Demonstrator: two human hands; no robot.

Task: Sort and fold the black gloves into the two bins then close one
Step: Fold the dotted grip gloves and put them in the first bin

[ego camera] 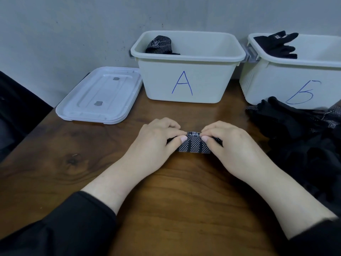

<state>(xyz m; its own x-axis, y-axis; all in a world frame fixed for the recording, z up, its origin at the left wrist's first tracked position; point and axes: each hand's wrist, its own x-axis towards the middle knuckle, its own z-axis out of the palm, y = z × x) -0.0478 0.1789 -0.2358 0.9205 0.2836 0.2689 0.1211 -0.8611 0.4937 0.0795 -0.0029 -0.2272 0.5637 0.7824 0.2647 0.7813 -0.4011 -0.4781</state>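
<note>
Head view: my left hand (158,137) and right hand (227,139) pinch dotted glove (193,145) on bench (166,191), folding. Next likely: into bin A (186,78).

Bin B (276,84) ran off the right edge; its far end and right wall were out of frame. The loose glove pile (302,137) was cut by the same edge and too dark to count. Both ends of the dotted glove (193,145) lay hidden under the left hand (156,137) and right hand (230,139); its fingers could not be made out. The logo on the folded glove (159,45) in bin A (184,82) was too small to read. The lower part of that glove sat behind the bin's front wall.
</note>
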